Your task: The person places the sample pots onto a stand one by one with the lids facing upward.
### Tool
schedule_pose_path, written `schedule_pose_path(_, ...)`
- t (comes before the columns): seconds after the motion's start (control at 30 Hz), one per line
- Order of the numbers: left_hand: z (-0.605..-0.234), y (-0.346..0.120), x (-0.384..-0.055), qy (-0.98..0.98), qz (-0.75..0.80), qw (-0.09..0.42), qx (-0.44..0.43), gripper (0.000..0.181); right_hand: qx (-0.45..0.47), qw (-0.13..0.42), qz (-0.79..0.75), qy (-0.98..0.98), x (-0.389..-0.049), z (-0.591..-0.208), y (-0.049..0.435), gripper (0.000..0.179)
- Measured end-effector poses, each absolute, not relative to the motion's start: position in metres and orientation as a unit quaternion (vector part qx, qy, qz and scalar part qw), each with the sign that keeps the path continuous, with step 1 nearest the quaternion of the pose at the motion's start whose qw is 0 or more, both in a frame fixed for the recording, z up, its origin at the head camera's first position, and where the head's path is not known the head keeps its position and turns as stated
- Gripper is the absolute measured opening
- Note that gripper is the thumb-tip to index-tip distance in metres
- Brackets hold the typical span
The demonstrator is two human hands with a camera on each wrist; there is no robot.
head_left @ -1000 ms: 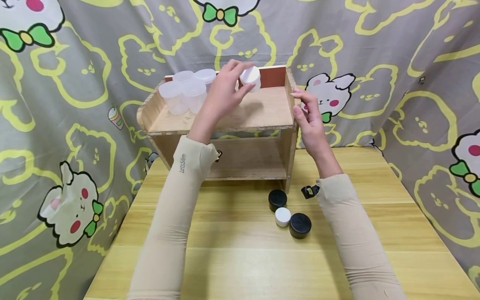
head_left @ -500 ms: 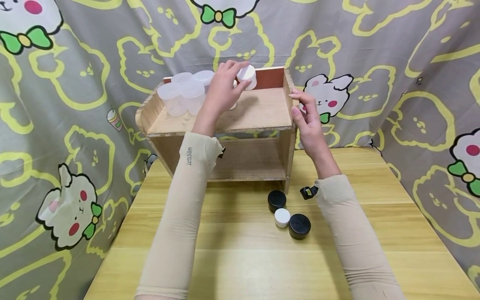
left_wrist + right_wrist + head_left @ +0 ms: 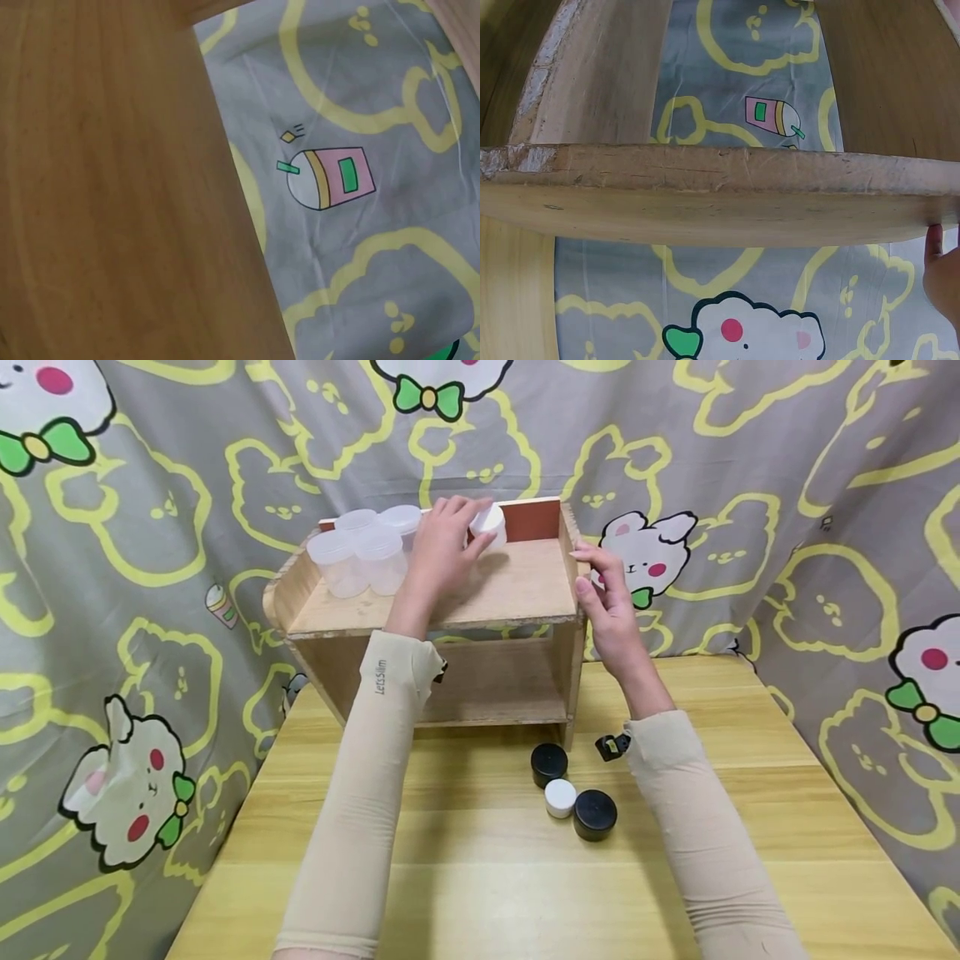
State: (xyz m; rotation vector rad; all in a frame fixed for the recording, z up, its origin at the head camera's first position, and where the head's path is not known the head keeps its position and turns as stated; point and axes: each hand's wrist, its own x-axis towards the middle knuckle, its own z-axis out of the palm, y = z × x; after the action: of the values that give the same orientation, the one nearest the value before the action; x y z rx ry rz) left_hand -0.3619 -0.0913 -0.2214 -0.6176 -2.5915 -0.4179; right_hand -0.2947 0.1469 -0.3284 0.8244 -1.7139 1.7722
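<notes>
The counter [image 3: 487, 902] carries a wooden shelf [image 3: 532, 589] at its far side. The right hand [image 3: 613, 614] grips the shelf's right side panel. The left hand [image 3: 442, 543], its grip partly closed, pinches a white jar [image 3: 492, 520] between thumb and fingers at the top board, right of four translucent tubs [image 3: 384, 560]. Two black jars [image 3: 595, 815] flank a small white pot [image 3: 560, 798] on the counter, near right.

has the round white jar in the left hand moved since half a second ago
Yes, down: the round white jar is lower against the reddish-brown back panel.
</notes>
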Motion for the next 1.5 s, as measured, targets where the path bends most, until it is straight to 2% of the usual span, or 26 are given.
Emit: schedule_pose_path(1.5,-0.236,-0.094,-0.369,-0.944,-0.113,0.241,-0.193,0.053,0.313,0.268,0.672,-0.616,-0.297,-0.328,0.146,0.032)
